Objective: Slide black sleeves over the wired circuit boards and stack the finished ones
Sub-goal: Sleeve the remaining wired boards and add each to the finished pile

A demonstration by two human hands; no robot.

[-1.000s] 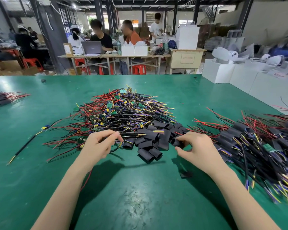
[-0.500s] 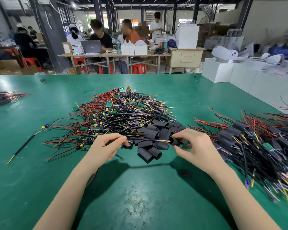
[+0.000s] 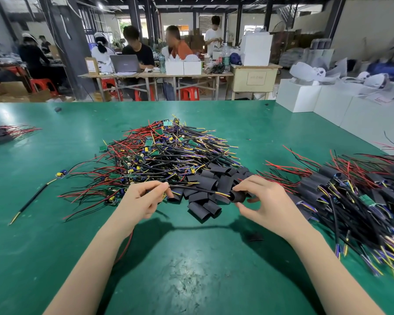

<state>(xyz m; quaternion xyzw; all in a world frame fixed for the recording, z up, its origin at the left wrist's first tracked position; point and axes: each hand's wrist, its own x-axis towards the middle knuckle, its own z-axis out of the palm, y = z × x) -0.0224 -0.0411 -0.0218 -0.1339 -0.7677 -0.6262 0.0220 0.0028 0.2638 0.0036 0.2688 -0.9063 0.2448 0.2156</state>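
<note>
1. the step in hand looks like threading: the left hand (image 3: 141,198) pinches a wired circuit board at its near end, thumb and fingers curled round it, so the board itself is mostly hidden; its black lead (image 3: 196,189) runs right, ending in yellow tips.
2. the right hand (image 3: 262,201) pinches a black sleeve (image 3: 237,196) between thumb and fingertips, its open mouth turned toward the yellow wire tips, which sit just at or inside the opening; which of the two i cannot tell.
3. the next move, as i judge it, calls for keeping the mouth rounded and the lead straight, then drawing the sleeve left along the wire until it covers the board.
4. the loose sleeves (image 3: 205,201) lie heaped between the hands: matte, soft-looking short tubes, some flattened, some gaping.
5. the unsleeved pile (image 3: 164,155) sits farther back in the middle: thin red and black wires, small green boards with yellow and blue parts.
6. the finished stack (image 3: 341,196) lies to the right, sleeved and bristling with wire ends.
7. the green table (image 3: 191,276) is smooth, scuffed pale in the near middle.
</note>
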